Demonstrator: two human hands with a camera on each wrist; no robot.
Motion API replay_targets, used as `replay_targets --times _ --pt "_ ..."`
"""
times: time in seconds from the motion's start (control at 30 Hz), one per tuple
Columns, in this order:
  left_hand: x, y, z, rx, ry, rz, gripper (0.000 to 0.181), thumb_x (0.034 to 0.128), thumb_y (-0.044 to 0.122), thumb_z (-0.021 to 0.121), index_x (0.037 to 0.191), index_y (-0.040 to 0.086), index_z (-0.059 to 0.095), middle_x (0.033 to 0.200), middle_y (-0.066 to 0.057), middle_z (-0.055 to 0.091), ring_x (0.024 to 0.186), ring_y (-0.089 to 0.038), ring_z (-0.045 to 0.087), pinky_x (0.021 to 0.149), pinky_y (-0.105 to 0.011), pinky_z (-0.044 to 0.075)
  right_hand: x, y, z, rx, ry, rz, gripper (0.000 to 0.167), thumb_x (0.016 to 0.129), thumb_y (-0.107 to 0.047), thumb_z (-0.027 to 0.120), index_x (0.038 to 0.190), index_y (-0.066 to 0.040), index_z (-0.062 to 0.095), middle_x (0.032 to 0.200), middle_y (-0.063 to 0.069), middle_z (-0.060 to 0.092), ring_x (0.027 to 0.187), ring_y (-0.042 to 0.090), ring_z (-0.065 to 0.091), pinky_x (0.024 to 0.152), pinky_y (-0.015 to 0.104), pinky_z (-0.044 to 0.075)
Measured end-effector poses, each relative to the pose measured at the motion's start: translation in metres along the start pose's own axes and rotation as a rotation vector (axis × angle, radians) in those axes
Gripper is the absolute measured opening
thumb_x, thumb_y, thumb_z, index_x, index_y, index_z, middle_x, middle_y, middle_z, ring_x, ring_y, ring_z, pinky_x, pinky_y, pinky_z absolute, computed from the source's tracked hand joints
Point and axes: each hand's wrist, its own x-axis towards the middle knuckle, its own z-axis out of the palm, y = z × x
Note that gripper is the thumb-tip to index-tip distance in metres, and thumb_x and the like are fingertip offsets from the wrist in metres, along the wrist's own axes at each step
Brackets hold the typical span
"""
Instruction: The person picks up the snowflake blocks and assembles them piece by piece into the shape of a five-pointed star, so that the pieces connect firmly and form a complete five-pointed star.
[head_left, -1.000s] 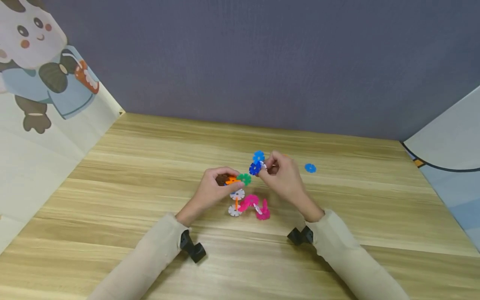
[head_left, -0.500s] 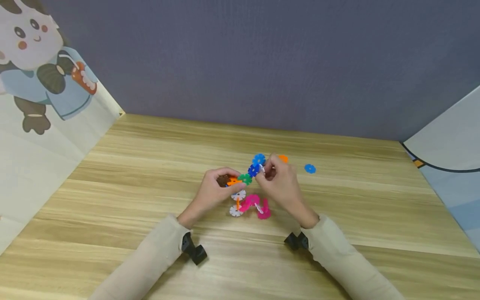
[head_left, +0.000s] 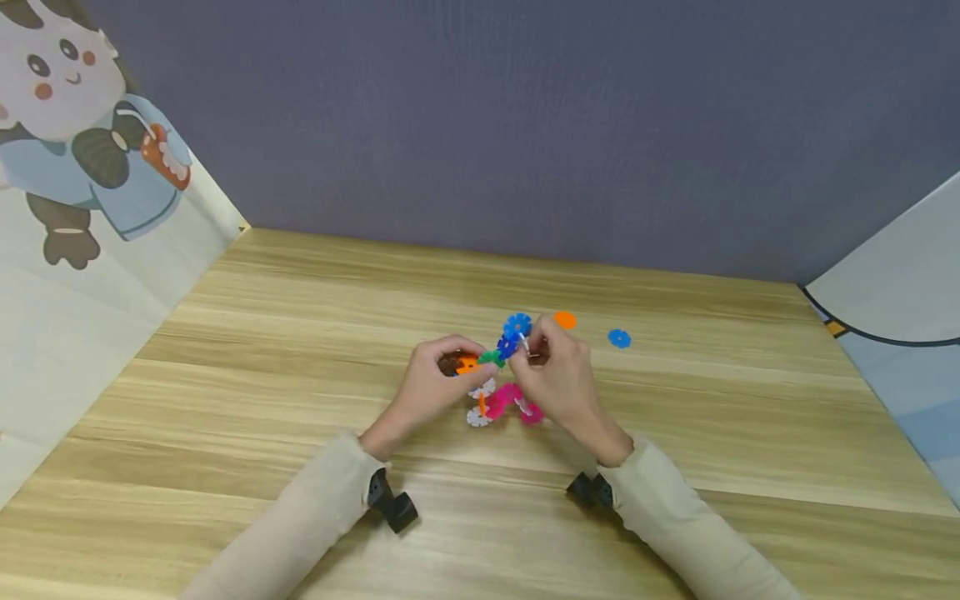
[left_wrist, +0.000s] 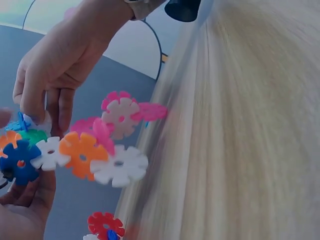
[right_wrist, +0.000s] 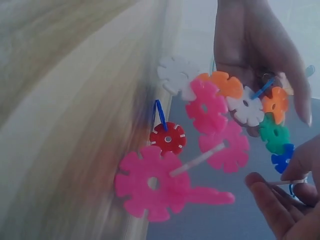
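Above the table (head_left: 285,333), hands (head_left: 429,385) (head_left: 564,379) angle inward, gripping discs (head_left: 507,345).

A linked string of green, orange, white and pink notched plastic discs (head_left: 497,405) and a blue-and-white cluster of notched discs (head_left: 517,326) fill the gap between the left hand (head_left: 429,377) and the right hand (head_left: 561,367). Beyond them, a free strip of wood-grain table (head_left: 360,283) runs to the upright dark grey panel (head_left: 480,133), which blocks farther reach. Past the right hand, a flat orange disc (head_left: 565,320) and a flat blue notched disc (head_left: 619,338) are low obstacles. Nearer, two black wrist cameras (head_left: 402,512) jut inward, with passage between.
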Motion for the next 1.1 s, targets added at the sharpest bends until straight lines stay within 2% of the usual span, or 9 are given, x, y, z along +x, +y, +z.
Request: replay_targets --times 0.13,0.3,0.43,0.53,0.7,0.8,0.93,1.03,1.1 --pt "0.001 0.000 0.000 0.018 0.044 0.010 0.013 0.0840 0.005 0.069 0.093 -0.004 0.070 0.090 -0.020 0.069 0.069 -0.004 0.060 0.063 -0.020 0.052 0.000 0.000 0.000 0.044 -0.013 0.006 0.016 0.075 0.011 0.059 0.077 0.001 0.047 0.071 0.015 0.062 0.071 0.027 0.072 0.058 0.018 0.056" --pt "0.002 0.000 -0.002 -0.004 0.092 -0.003 0.011 0.0839 0.004 0.069 0.089 -0.005 0.070 0.090 -0.022 0.069 0.069 -0.002 0.060 0.064 -0.019 0.051 0.002 0.001 -0.003 0.156 -0.085 0.048 0.015 0.082 0.006 0.066 0.085 0.003 0.051 0.079 0.016 0.061 0.080 0.029 0.071 0.065 0.022 0.058" --pt "0.003 -0.001 -0.003 -0.033 0.092 0.004 0.011 0.0831 0.002 0.069 0.089 -0.007 0.071 0.090 -0.023 0.069 0.070 -0.003 0.060 0.064 -0.018 0.051 0.004 0.001 -0.006 0.246 -0.121 0.143 0.018 0.084 0.001 0.068 0.089 0.003 0.051 0.082 0.016 0.062 0.080 0.029 0.070 0.066 0.024 0.058" --pt "0.004 -0.002 -0.002 -0.045 0.086 0.012 0.010 0.0829 0.001 0.070 0.088 -0.007 0.071 0.091 -0.024 0.069 0.070 -0.003 0.061 0.063 -0.018 0.051 0.005 0.000 -0.009 0.285 -0.139 0.209 0.025 0.084 -0.001 0.070 0.099 0.004 0.051 0.089 0.018 0.064 0.084 0.027 0.069 0.070 0.023 0.058" --pt "0.003 -0.002 0.000 -0.056 0.076 0.022 0.010 0.0831 0.001 0.069 0.087 -0.008 0.071 0.091 -0.024 0.069 0.070 -0.002 0.061 0.063 -0.018 0.051 0.006 0.003 -0.011 0.434 -0.234 0.244 0.033 0.086 0.003 0.065 0.116 0.009 0.052 0.104 0.024 0.063 0.090 0.015 0.067 0.078 0.026 0.058" --pt "0.003 -0.002 0.002 -0.056 0.074 0.047 0.009 0.0838 0.001 0.069 0.087 -0.008 0.071 0.090 -0.024 0.069 0.069 -0.002 0.061 0.062 -0.019 0.051 0.006 0.006 -0.011 0.555 -0.293 0.245 0.026 0.088 0.004 0.062 0.111 0.012 0.054 0.104 0.029 0.062 0.089 0.007 0.066 0.078 0.027 0.058" --pt "0.001 -0.002 0.004 -0.062 0.099 0.081 0.010 0.0838 0.001 0.069 0.085 -0.008 0.071 0.086 -0.025 0.069 0.067 -0.002 0.060 0.060 -0.018 0.051 0.005 0.007 -0.011 0.657 -0.298 0.259 0.024 0.090 -0.003 0.063 0.105 0.013 0.054 0.104 0.032 0.061 0.088 0.007 0.067 0.078 0.024 0.057" --pt "0.000 -0.001 0.006 -0.076 0.147 0.094 0.008 0.0817 -0.002 0.070 0.082 -0.010 0.070 0.083 -0.027 0.067 0.067 -0.001 0.060 0.059 -0.017 0.051 0.003 0.006 -0.008 0.720 -0.283 0.288 0.028 0.089 -0.007 0.065 0.103 0.014 0.054 0.105 0.027 0.062 0.089 0.010 0.067 0.079 0.025 0.057" --pt "0.000 -0.002 0.008 -0.088 0.190 0.105 0.006 0.0793 -0.006 0.070 0.079 -0.012 0.069 0.080 -0.029 0.066 0.067 -0.001 0.061 0.060 -0.016 0.052 0.002 0.004 -0.007 0.757 -0.277 0.305 0.031 0.088 -0.009 0.067 0.103 0.014 0.053 0.104 0.018 0.065 0.091 0.012 0.068 0.081 0.027 0.057"
